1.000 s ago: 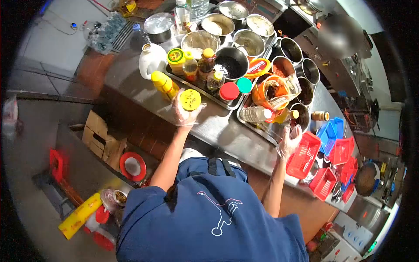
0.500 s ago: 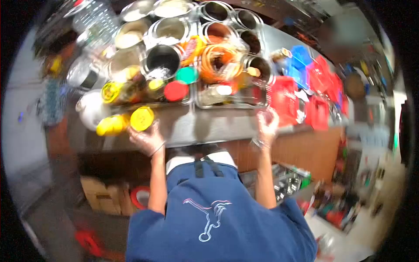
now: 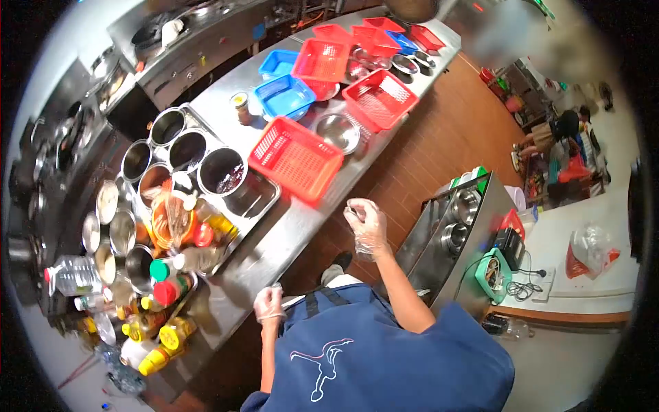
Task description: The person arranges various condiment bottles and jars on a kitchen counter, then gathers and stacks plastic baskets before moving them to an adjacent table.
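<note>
My left hand (image 3: 269,303), in a clear plastic glove, hangs beside the metal counter's edge with its fingers loosely curled. Nothing shows in it. My right hand (image 3: 367,226), gloved too, is raised over the tiled floor. Its thumb and fingers curl together around a small dark gap, and I see no object there. Nearest to the right hand is a red plastic basket (image 3: 296,159) on the counter, apart from it. To the left of my left hand stand seasoning bottles, among them a yellow-capped bottle (image 3: 177,332) and a red-capped jar (image 3: 167,292).
Round metal pots (image 3: 223,172) stand in a tray on the steel counter (image 3: 280,237). Blue baskets (image 3: 283,97), more red baskets (image 3: 379,100) and a steel bowl (image 3: 338,132) lie farther along. A metal cabinet (image 3: 449,250) stands right. People are at the far right.
My view has swung right along the counter. Both hands have come away from the counter's front; the left no longer is beside the yellow-capped bottles.
</note>
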Demonstrator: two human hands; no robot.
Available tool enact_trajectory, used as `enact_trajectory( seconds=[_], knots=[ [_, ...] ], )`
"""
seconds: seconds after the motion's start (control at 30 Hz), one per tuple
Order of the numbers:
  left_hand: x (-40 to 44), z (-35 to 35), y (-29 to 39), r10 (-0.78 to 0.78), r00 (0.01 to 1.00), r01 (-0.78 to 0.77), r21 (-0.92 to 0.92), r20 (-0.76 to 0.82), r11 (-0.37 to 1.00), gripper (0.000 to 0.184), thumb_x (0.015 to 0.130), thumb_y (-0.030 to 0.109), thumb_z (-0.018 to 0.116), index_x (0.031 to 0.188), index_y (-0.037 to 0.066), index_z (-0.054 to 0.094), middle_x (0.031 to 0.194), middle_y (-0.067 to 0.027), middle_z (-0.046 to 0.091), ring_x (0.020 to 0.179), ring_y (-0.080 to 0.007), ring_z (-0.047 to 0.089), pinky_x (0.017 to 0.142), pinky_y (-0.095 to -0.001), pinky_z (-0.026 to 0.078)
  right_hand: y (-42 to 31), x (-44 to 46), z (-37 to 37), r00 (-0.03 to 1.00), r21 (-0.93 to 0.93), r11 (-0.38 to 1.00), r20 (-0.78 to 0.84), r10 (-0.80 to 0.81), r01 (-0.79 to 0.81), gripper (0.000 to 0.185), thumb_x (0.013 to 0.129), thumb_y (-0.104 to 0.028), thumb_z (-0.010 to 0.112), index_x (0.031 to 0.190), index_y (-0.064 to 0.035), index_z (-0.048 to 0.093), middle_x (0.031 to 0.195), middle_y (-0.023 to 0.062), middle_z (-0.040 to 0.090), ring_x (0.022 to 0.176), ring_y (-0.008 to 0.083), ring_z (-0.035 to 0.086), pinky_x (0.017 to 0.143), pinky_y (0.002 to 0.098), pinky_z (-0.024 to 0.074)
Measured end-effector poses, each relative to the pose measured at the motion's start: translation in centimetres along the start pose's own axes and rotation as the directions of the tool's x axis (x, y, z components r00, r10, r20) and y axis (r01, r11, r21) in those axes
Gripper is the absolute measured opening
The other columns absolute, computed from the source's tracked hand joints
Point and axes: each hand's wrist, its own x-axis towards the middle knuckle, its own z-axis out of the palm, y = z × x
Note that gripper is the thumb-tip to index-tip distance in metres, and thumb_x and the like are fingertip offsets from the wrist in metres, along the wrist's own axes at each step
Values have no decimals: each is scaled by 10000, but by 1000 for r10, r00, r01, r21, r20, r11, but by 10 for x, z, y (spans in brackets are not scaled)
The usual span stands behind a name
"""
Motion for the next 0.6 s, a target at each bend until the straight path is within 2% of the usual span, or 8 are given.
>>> enact_trajectory(
  seconds=[0.17, 0.23, 0.3, 0.33, 0.4, 0.47, 0.53, 0.6],
  knots=[
    [54, 99, 97, 306, 929, -314, 10, 210, 949, 330, 890, 319, 614, 768, 21, 689, 762, -192, 662, 750, -354, 655, 690, -449, 492, 95, 43, -106, 996, 64, 996, 67, 51, -55, 231, 826, -193, 767, 1012, -75, 696, 947, 71, 731, 854, 164, 705, 785, 310, 553],
    [69, 124, 135, 319, 898, -337, 8, 303, 942, 344, 903, 337, 610, 773, 29, 692, 767, -192, 665, 745, -360, 651, 680, -458, 486, 128, 50, -146, 997, -124, 991, 49, 66, -60, 219, 844, -183, 751, 1020, -67, 690, 884, 79, 735, 798, 164, 703, 743, 303, 557],
    [80, 133, 172, 300, 906, -319, 18, 299, 948, 319, 912, 322, 609, 807, 33, 696, 755, -172, 674, 714, -327, 656, 665, -426, 497, 140, 50, -180, 977, 93, 974, 76, 200, -206, 210, 897, -151, 700, 1072, -36, 683, 969, 19, 689, 846, 104, 624, 804, 272, 504],
    [87, 133, 191, 288, 915, -302, 4, 283, 953, 287, 913, 297, 612, 831, 35, 696, 740, -153, 680, 691, -293, 663, 656, -397, 509, 149, 51, -195, 977, 27, 977, 39, 211, -212, 189, 903, -133, 688, 1060, -30, 676, 972, 21, 684, 863, 104, 624, 800, 264, 503],
    [119, 154, 176, 262, 944, -250, -85, 200, 965, 253, 909, 262, 654, 836, 24, 696, 748, -120, 692, 733, -215, 673, 683, -368, 520, 192, 45, -214, 969, 132, 960, 43, 242, -246, 215, 921, -173, 687, 1075, -24, 667, 1044, 60, 680, 943, 126, 616, 846, 288, 492],
    [143, 129, 221, 354, 935, -354, -85, -21, 931, 222, 897, 242, 694, 877, 21, 691, 780, -90, 688, 769, -160, 652, 707, -354, 527, 216, 44, -219, 912, 189, 893, 70, 403, -409, 227, 928, -194, 683, 1079, -26, 665, 1023, 39, 670, 932, 130, 603, 853, 289, 483],
    [195, 115, 217, 328, 935, -342, -109, -133, 933, 237, 879, 230, 718, 986, 27, 659, 867, -101, 670, 786, -164, 647, 737, -344, 531, 228, 44, -215, 895, 169, 879, 85, 437, -446, 243, 929, -209, 685, 1084, -23, 660, 1019, 31, 664, 932, 126, 595, 858, 289, 478],
    [264, 102, 211, 449, 827, -531, -209, -338, 821, 348, 838, 217, 747, 1077, 10, 602, 951, -113, 658, 791, -208, 657, 745, -349, 535, 234, 47, -210, 881, 139, 870, 77, 467, -473, 260, 931, -223, 687, 1089, -20, 655, 1014, 22, 658, 932, 123, 587, 862, 290, 473]
  ],
)
